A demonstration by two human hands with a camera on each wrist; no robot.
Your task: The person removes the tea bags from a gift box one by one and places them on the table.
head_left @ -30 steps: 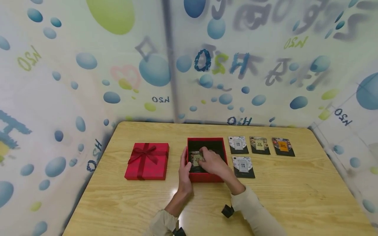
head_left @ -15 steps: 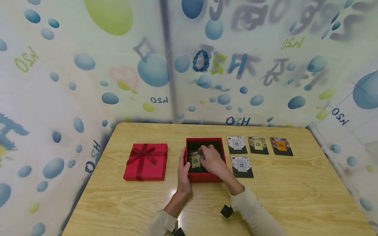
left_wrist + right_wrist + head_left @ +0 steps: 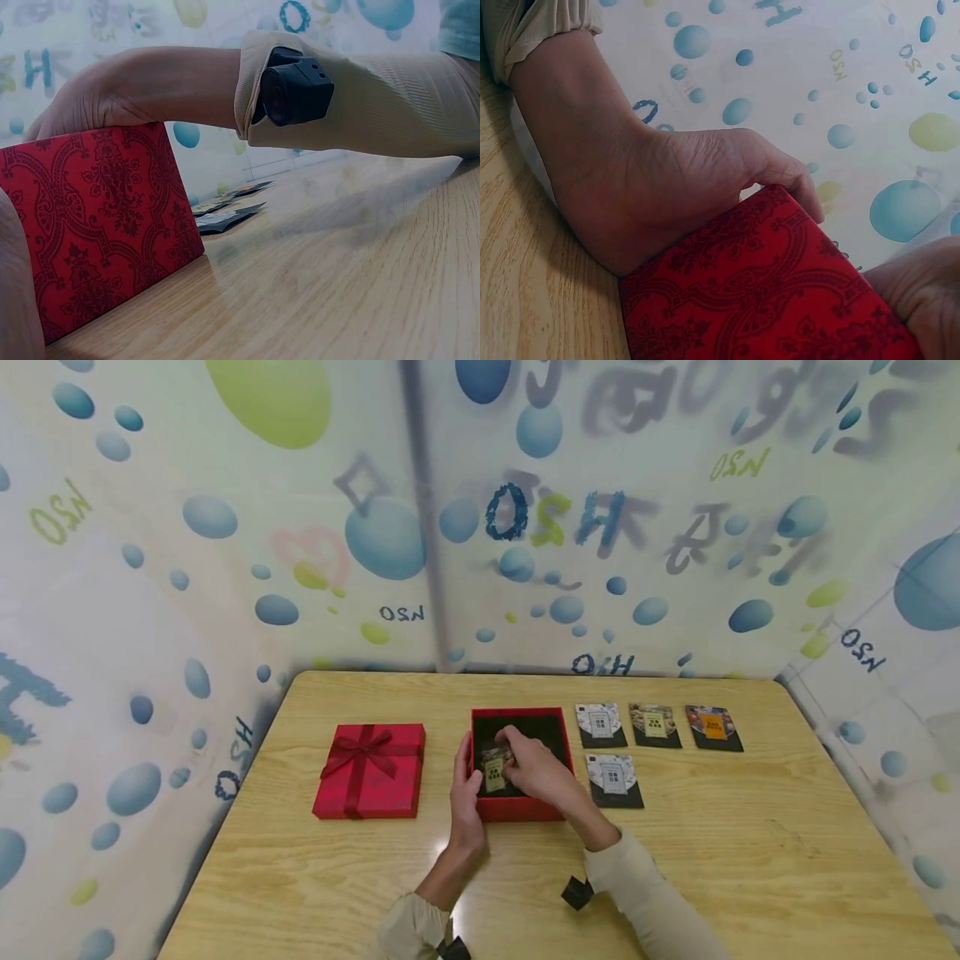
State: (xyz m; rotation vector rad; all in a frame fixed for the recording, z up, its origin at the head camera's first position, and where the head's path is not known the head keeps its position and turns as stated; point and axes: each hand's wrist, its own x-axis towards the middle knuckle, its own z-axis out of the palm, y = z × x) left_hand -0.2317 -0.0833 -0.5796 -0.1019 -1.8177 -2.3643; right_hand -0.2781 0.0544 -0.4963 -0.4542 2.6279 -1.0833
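Note:
An uncovered red gift box (image 3: pixel 522 811) with a dark interior stands on the table. My left hand (image 3: pixel 467 806) holds its left wall, fingers along the outside and thumb over the rim. Inside lies a small flat packet (image 3: pixel 493 775) with a yellowish label, towards the left. My right hand (image 3: pixel 542 770) reaches in over the right side and pinches the packet's right edge; its fingertips are partly hidden. In the left wrist view the patterned box wall (image 3: pixel 112 225) hides the right fingers. The left thumb (image 3: pixel 799 184) hooks over the box's corner in the right wrist view.
A red lid (image 3: pixel 371 777) with a ribbon bow lies left of the box. To the right are two white-labelled packets (image 3: pixel 600 725), a yellow-labelled packet (image 3: pixel 655 725) and an orange-labelled packet (image 3: pixel 714 727). A patterned wall (image 3: pixel 480 568) rises behind the wooden table (image 3: pixel 750 860).
The packet inside the box has shifted and turned slightly under my right fingers, which moved right and then back left. My left hand has kept its hold on the box.

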